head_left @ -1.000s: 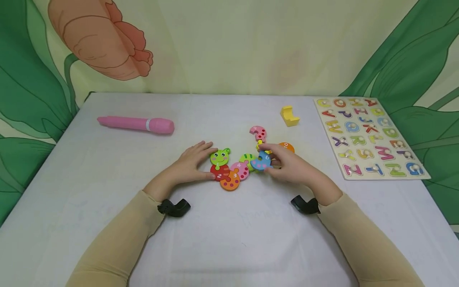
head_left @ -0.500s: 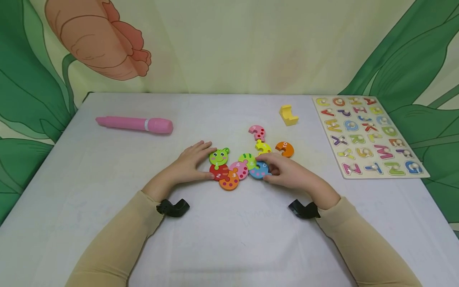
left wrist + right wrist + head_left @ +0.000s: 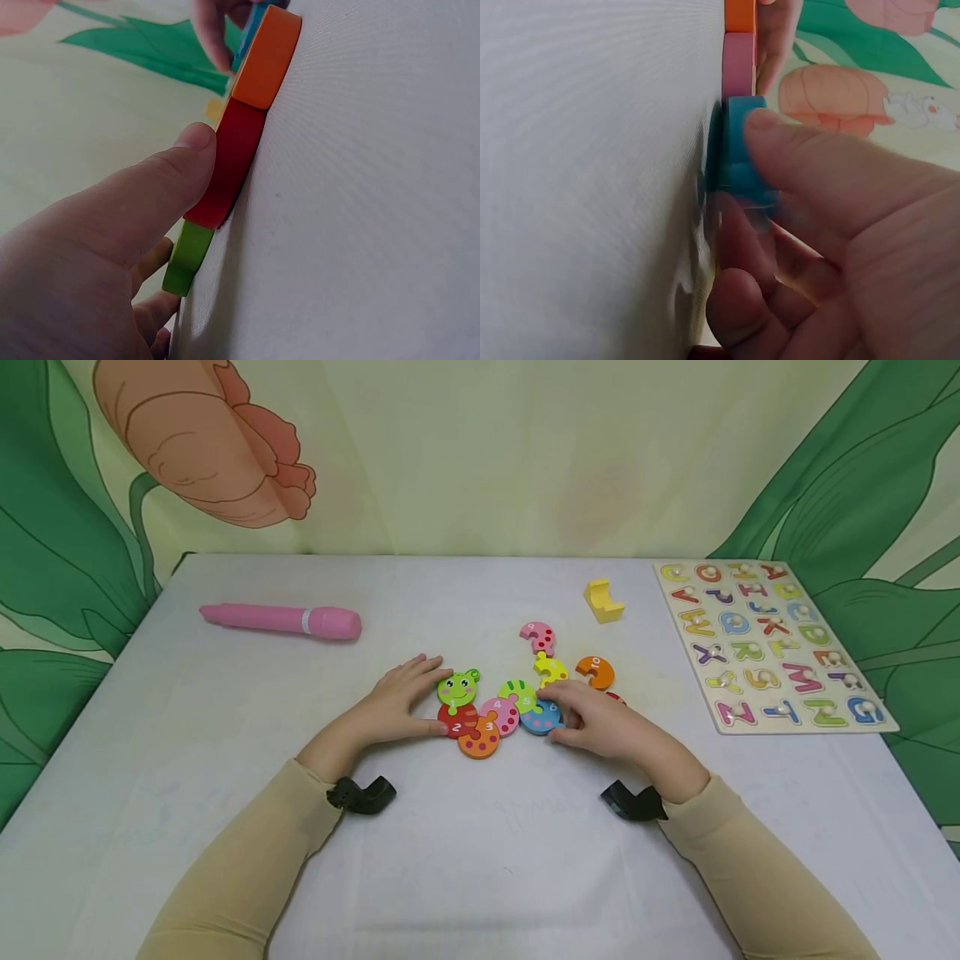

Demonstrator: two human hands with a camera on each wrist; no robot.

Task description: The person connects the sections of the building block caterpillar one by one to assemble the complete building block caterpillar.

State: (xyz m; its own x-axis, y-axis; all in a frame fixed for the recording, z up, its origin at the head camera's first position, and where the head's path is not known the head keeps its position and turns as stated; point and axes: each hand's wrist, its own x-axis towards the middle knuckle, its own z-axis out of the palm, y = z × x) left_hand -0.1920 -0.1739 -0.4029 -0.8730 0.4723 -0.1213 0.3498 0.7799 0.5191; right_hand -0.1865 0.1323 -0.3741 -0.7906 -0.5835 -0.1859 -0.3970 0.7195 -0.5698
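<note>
A row of numbered wooden caterpillar puzzle pieces lies on the white table. My left hand (image 3: 397,703) rests at the row's left end, thumb against the edge of the red piece (image 3: 238,154) and fingertips by the green smiling head piece (image 3: 456,691). Orange piece 3 (image 3: 478,745), pink piece 4 (image 3: 501,715) and green piece 5 (image 3: 516,695) follow to the right. With thumb and fingers, my right hand (image 3: 603,720) pinches the blue piece 6 (image 3: 537,722), which is low against green piece 5. Its right part is hidden by the fingers.
Beyond the right hand lie a yellow piece (image 3: 551,668), a pink piece 9 (image 3: 538,635), an orange piece 10 (image 3: 597,672) and a partly hidden red piece (image 3: 616,697). Farther off are a yellow block (image 3: 602,602), a pink pen-shaped object (image 3: 277,618) and a letter puzzle board (image 3: 776,647).
My right hand has brought the blue piece down and slightly left against green piece 5, uncovering the yellow and orange pieces. The left hand has stayed in place.
</note>
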